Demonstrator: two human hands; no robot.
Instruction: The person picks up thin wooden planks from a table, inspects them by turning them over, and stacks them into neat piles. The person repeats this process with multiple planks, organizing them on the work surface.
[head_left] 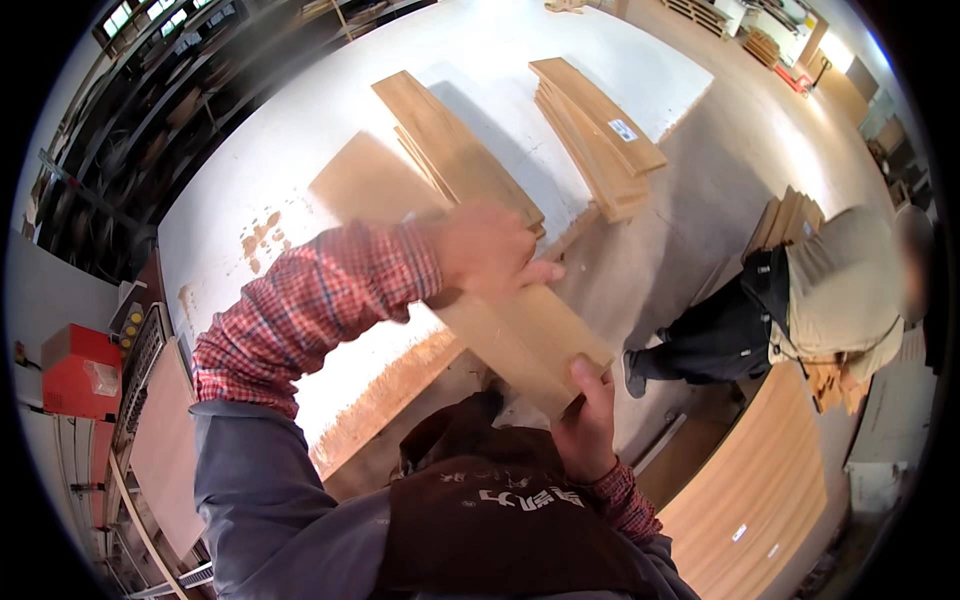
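Flat, smooth wooden board (520,335) in both hands

We saw a bright, evenly lit workshop, with daylight flooding from the upper right, where the concrete floor (790,130) washed out to near white. The white worktable (300,150) glared too, and the leaning wooden boards (455,150) threw soft grey shadows across it. The left hand (490,250) was smeared by motion blur, its sleeve sharper. The fisheye lens bent straight edges and darkened the rim to black, and the shelving (110,120) at upper left lay dim and soft
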